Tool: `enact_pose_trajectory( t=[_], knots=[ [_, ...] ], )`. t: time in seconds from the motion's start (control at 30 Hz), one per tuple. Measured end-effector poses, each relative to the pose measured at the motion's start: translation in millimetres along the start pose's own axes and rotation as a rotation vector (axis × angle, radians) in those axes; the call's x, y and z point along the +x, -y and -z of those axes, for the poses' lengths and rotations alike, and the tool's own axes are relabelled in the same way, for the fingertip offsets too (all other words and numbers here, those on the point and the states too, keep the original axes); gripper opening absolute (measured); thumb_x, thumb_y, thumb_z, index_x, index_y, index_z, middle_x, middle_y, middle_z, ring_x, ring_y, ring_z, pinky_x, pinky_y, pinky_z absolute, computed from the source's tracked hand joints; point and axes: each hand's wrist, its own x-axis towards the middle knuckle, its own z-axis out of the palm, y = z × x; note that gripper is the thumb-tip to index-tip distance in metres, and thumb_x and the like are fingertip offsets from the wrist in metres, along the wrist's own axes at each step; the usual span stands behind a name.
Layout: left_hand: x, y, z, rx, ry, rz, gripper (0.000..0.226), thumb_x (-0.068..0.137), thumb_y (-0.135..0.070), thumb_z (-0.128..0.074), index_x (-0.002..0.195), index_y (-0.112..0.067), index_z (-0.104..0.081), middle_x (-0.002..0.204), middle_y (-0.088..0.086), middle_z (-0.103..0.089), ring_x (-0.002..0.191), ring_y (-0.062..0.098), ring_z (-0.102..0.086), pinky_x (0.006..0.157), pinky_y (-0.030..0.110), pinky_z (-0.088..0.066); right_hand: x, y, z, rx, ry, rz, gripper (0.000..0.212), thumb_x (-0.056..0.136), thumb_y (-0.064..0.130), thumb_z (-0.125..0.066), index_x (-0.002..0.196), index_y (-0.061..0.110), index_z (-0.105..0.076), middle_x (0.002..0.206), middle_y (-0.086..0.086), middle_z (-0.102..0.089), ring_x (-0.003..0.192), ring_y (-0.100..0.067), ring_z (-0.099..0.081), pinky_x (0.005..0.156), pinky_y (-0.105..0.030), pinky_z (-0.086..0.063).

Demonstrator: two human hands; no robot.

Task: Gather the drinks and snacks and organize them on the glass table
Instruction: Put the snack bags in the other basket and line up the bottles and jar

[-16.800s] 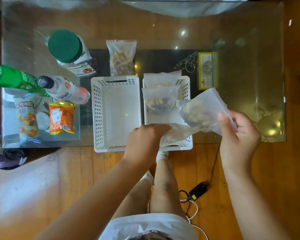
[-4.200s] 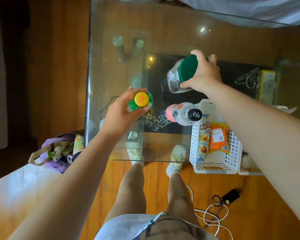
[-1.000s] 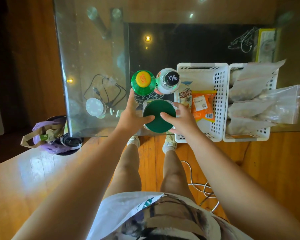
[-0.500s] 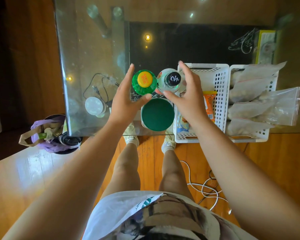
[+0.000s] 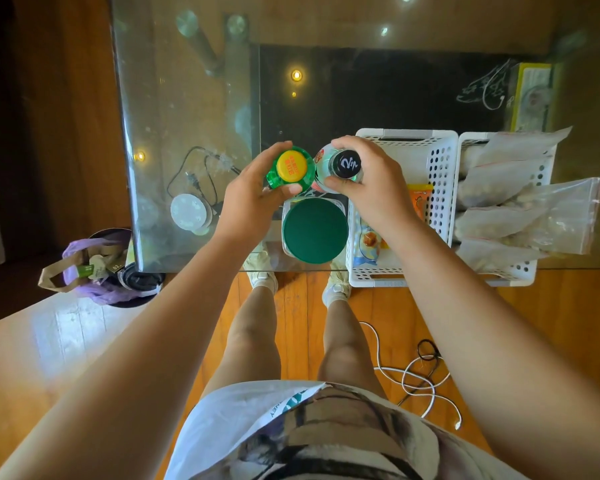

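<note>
The left hand curls its fingers around the green bottle. The right hand grips the black-capped bottle, just beyond the green-lidded jar.

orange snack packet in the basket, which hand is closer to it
Right. The right hand, gripping the black-capped bottle, partly covers the orange snack packet. The left hand is well across, beyond the green-lidded jar, gripping the yellow-capped bottle.

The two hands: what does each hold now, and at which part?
The left hand holds the green bottle near its top; the right hand holds the clear bottle near its black cap.
</note>
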Motion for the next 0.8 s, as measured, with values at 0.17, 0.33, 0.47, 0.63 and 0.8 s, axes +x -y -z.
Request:
enact_pose_trajectory(
  t=[0.17,0.33,0.47,0.63,0.8],
  knots=[
    [-3.5,-0.4,-0.5,0.03,-0.004,-0.009,0.053,0.086,-0.018,-0.063,0.135,-0.024,-0.044,0.131,0.0,-0.056,0.118,0.008,-0.046,0.095,0.02,-0.034,-1.8,1.1,0.7,0.001,0.012,-0.014,0.046,0.081,0.017,-0.069,0.124,0.015,-0.053,0.131,-0.001,-0.055,0.121,-0.016,-0.049,0.091,-0.015,-0.037],
    [-2.1,2.0,-0.6,0.031,0.005,-0.013,0.055,0.086,-0.018,-0.064,0.136,-0.025,-0.043,0.132,-0.001,-0.056,0.12,0.011,-0.046,0.093,0.019,-0.034,-1.9,-3.6,-1.8,0.008,0.005,-0.009,0.049,0.08,0.019,-0.07,0.126,0.015,-0.053,0.133,-0.002,-0.054,0.123,-0.017,-0.049,0.095,-0.02,-0.039],
    [-0.3,10.9,1.4,-0.047,0.057,0.012,0.087,0.079,-0.012,-0.072,0.148,-0.024,-0.021,0.141,-0.015,-0.033,0.131,-0.005,-0.027,0.097,-0.001,-0.025,-10.7,-9.9,-14.5,0.15,-0.036,-0.115,0.077,0.077,0.02,-0.073,0.142,0.019,-0.031,0.147,-0.003,-0.038,0.136,-0.017,-0.034,0.107,-0.027,-0.032],
    [-6.8,34.5,-24.7,-0.056,0.236,0.365,0.114,0.068,-0.012,-0.081,0.15,-0.015,-0.001,0.155,0.009,-0.023,0.143,0.025,-0.024,0.115,0.045,-0.028,-32.2,-20.7,-27.9,0.267,-0.069,-0.18,0.082,0.08,0.018,-0.069,0.147,0.02,-0.021,0.152,-0.002,-0.03,0.141,-0.015,-0.024,0.114,-0.043,-0.029],
    [-14.3,37.5,-36.1,-0.246,0.253,0.432,0.083,0.077,0.001,-0.07,0.144,-0.02,-0.025,0.137,0.006,-0.049,0.125,0.03,-0.048,0.098,0.054,-0.046,-19.1,-12.1,-12.2,0.225,-0.095,-0.084,0.066,0.081,0.018,-0.067,0.139,0.024,-0.038,0.15,-0.002,-0.035,0.139,-0.015,-0.028,0.112,-0.031,-0.031]
  ],
)
